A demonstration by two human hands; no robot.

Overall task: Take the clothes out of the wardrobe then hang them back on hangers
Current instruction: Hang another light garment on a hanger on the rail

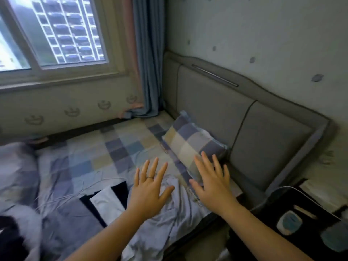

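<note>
Both my hands reach out over a bed, palms down and fingers spread, holding nothing. My left hand [148, 187], with a ring on one finger, hovers above a crumpled pale blue garment [169, 219] lying on the bed. My right hand [211, 182] is just right of it, over the near end of a checked pillow [190, 142]. A black and white garment [107, 202] lies flat to the left of the blue one. A thin wire hanger [62, 196] seems to rest on the sheet beside it. No wardrobe is in view.
The bed has a checked blue and beige sheet [90, 157] and a grey padded headboard [263, 140] on the right. A grey bundle of bedding [17, 166] sits at the left. A dark nightstand [305, 221] stands at the lower right. Window and blue curtain [148, 53] are behind.
</note>
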